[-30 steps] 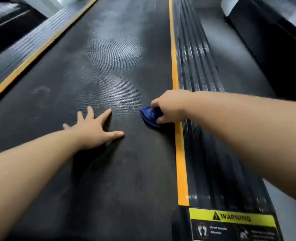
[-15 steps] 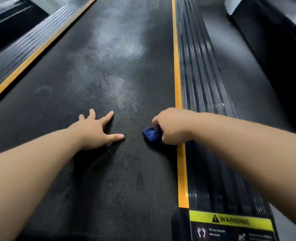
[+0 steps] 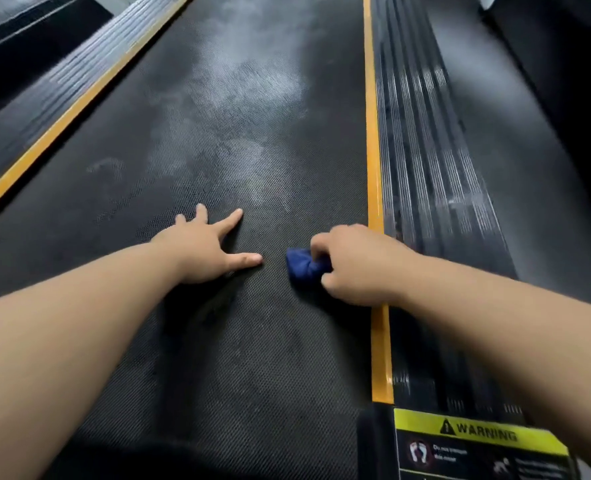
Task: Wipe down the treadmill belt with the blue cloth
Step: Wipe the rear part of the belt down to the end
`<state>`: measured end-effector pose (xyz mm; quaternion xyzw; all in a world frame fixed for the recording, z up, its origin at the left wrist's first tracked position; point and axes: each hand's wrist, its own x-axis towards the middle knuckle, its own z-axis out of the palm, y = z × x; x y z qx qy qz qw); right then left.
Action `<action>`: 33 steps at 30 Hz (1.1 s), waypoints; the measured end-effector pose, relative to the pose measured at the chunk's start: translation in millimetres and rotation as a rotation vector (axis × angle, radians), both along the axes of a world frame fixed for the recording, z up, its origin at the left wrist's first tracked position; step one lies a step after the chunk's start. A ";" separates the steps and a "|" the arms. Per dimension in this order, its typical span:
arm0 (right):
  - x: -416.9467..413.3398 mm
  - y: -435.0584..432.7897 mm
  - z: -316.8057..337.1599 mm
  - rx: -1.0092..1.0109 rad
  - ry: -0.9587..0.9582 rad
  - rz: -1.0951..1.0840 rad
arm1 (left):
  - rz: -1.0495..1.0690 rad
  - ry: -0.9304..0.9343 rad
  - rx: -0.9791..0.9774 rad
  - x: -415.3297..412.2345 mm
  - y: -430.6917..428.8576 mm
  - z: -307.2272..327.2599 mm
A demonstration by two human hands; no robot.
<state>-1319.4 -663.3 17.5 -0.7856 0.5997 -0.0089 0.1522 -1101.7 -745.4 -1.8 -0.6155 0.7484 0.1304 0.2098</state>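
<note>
a: what's in the head view?
b: belt (image 3: 238, 341) fills most of it. black, fine dotted texture, runs away from the camera. pale hazy smears (image 3: 252, 81) on its far middle part.
a: sides?
b: ribbed black rail on each side. right rail (image 3: 425, 168) is close, left rail (image 3: 62, 84) is further off at top left. a yellow stripe runs along the inner edge of each: right stripe (image 3: 373, 168), left stripe (image 3: 55, 133). grey floor (image 3: 512, 150) beyond the right rail, then a dark machine (image 3: 581, 98) at the frame edge, can't tell what kind.
a: arms?
b: two bare forearms come in from the bottom corners. left forearm (image 3: 62, 341) is over the belt, right forearm (image 3: 512, 334) crosses over the right rail and stripe.
a: label?
b: warning label (image 3: 477, 438) at the near end of the right rail. yellow header, small print blurred.
a: grips?
b: left grip (image 3: 204, 251) is wide: bare hand rests on the belt, fingers and thumb spread, holds nothing. right grip (image 3: 356, 265) is curled round the cloth (image 3: 302, 266), knuckles up, at the belt's right edge just beside the right stripe.
a: cloth position?
b: blue, bunched up, down on the belt. most of it is hidden under the right grip, a wad sticks out on that grip's left side. it lies between the two grips, near the left thumb tip but apart from it.
</note>
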 end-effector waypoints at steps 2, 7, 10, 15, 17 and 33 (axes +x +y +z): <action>-1.0 -12.2 -0.4 -0.057 0.054 -0.030 | 0.000 0.000 0.001 0.4 1.7 2.9; -21.0 -76.7 -12.5 -0.139 0.135 -0.352 | -0.026 -0.010 -0.017 15.8 2.2 5.8; -9.9 -57.4 -14.1 -0.136 0.042 -0.315 | -0.034 -0.020 -0.035 22.2 0.4 4.5; 13.6 10.5 -16.6 -0.078 -0.103 -0.007 | -0.049 0.003 -0.026 24.3 -0.4 3.4; 9.5 -4.2 -21.0 -0.138 -0.092 -0.044 | -0.049 0.020 -0.029 24.3 -2.5 3.0; 46.5 -30.7 -26.8 -0.158 -0.111 -0.095 | -0.156 0.112 -0.279 58.8 -9.1 9.9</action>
